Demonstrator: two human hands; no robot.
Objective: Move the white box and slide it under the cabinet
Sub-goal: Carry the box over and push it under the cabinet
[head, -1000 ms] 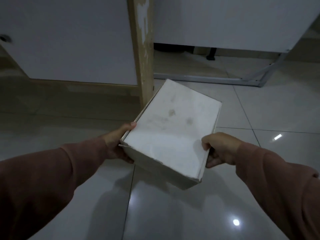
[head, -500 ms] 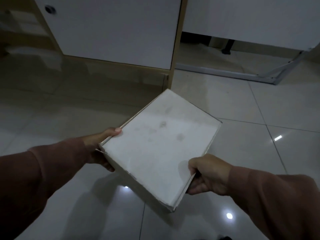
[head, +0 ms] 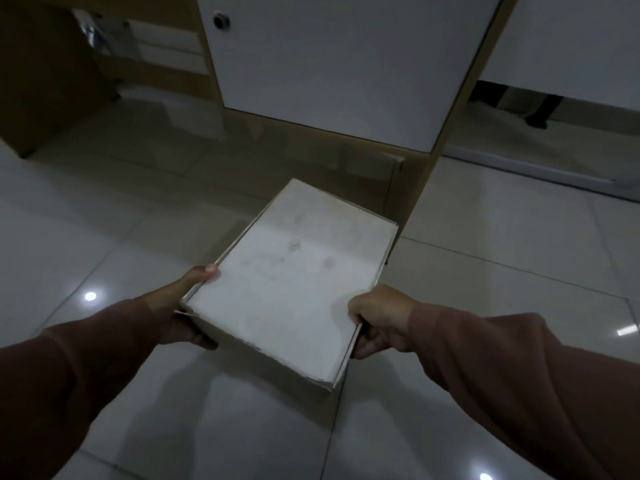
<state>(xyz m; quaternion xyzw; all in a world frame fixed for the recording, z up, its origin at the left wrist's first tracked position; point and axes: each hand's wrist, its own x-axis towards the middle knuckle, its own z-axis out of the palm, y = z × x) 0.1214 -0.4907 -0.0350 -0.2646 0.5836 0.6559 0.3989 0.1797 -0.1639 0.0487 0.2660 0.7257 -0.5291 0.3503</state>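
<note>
Glossy pale tiled floor (head: 502,258), dim room, ceiling-light reflections seen at 8 and 4 o'clock. White-doored wooden cabinet (head: 339,64) is seen at 12 o'clock, round lock at its upper left, wood plinth below the door. A second white panel (head: 581,39) is raised off the floor at 1–2 o'clock, dark gap beneath it.

Flat white cardboard box (head: 294,282) is held above the floor at frame centre, far end pointed at the cabinet base, not yet under anything. Left hand (head: 183,306) is clamped on its near-left corner, thumb on the lid; right hand (head: 377,320) is closed on its near-right edge. Reddish-brown sleeves (head: 69,375) are seen on both arms.

Versus 0.5 s ago: cabinet door is now centred ahead, box is turned straighter toward it, grips unchanged.
</note>
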